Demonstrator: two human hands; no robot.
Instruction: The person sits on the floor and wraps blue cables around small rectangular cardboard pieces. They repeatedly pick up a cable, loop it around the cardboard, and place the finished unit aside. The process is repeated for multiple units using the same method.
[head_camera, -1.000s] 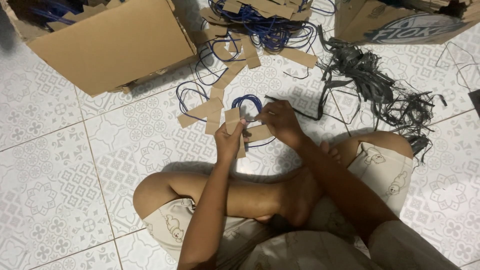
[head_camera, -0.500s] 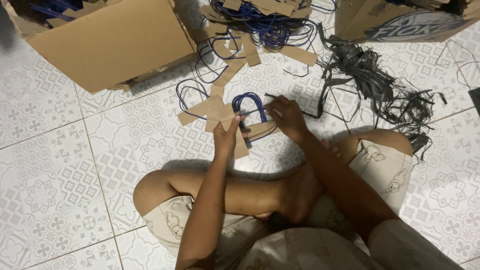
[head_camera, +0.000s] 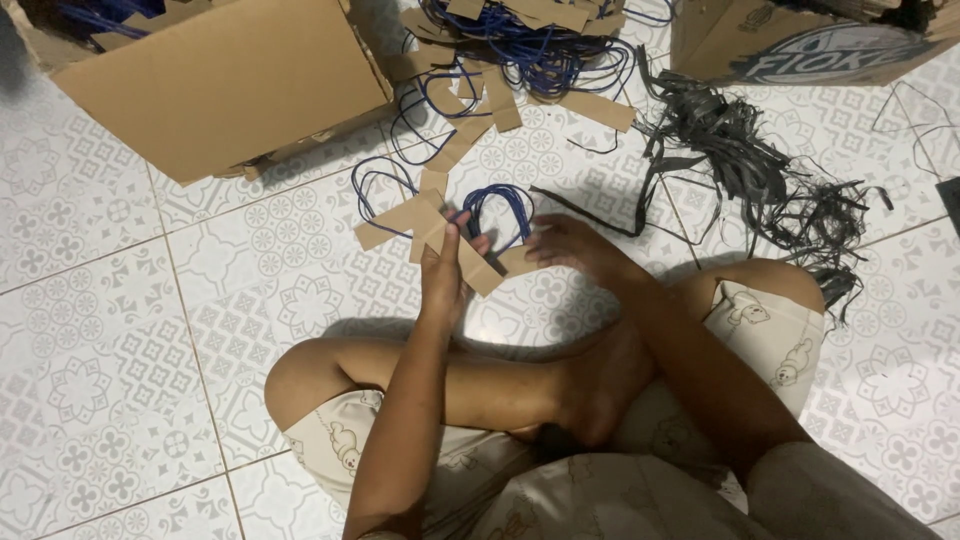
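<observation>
a light, bendy blue wire loop (head_camera: 497, 212) was held on a stiff cardboard strip (head_camera: 470, 262), pinched by the left hand (head_camera: 443, 272), steadied by the right hand (head_camera: 570, 245).

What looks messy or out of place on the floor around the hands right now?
A tangled heap of black strips sprawls loose over the tiles at the right. Blue cords and cardboard strips lie scattered between the two boxes. The left hand and right hand hold a blue cord loop on a cardboard strip.

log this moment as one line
left hand: holds cardboard strip | right hand: on blue wire loop | floor: black strap pile
</observation>
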